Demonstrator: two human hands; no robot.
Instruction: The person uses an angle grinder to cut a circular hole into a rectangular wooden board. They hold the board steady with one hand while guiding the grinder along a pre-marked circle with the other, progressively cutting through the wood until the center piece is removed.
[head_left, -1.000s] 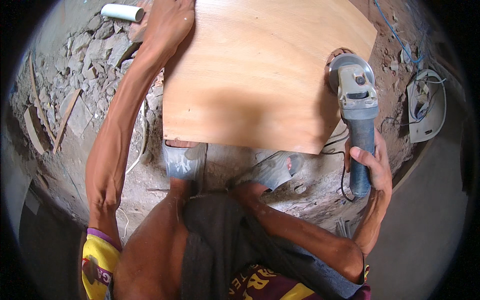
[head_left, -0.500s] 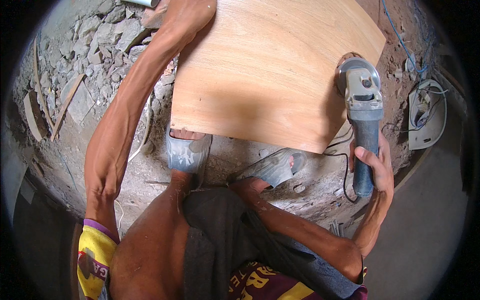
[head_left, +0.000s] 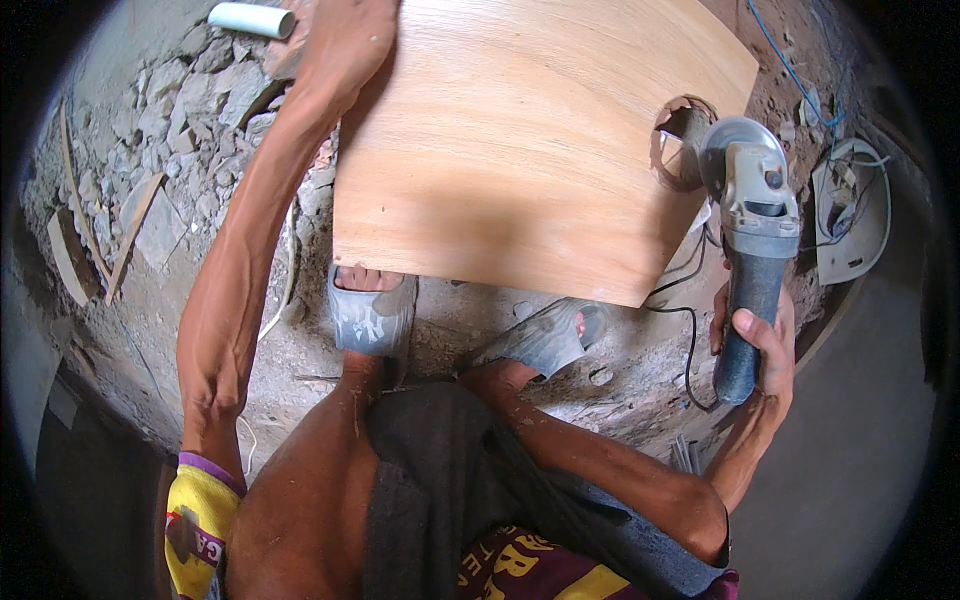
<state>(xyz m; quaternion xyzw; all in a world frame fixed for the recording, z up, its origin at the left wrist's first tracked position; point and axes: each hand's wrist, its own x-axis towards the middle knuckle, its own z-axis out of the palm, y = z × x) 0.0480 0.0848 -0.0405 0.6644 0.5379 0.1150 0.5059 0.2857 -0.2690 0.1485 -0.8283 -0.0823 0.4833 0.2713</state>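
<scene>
In my right hand [head_left: 765, 335] is an angle grinder [head_left: 757, 265], gripped round its dark blue body. Its disc [head_left: 740, 150] stands beside a rough-edged round hole [head_left: 684, 143] near the right side of a light wooden board [head_left: 500, 150]. The hole's rim looks ragged and dark. At the board's upper left edge is my left hand [head_left: 352, 30]; the picture's top edge cuts off its fingers, so its grip is hidden. The near left corner of the board lies by my left sandal [head_left: 372, 310].
Broken rubble [head_left: 185, 110] covers the left, with wood strips [head_left: 135, 237] and a white pipe [head_left: 252, 19]. A black cord [head_left: 692, 350] runs below the board's right corner. At right are a white plastic piece [head_left: 850, 215] and a blue wire [head_left: 790, 72].
The grinder has moved right, off the hole, which now shows fully. The view has shifted slightly, bringing more of the white pipe into sight. My left hand stays by the board's edge.
</scene>
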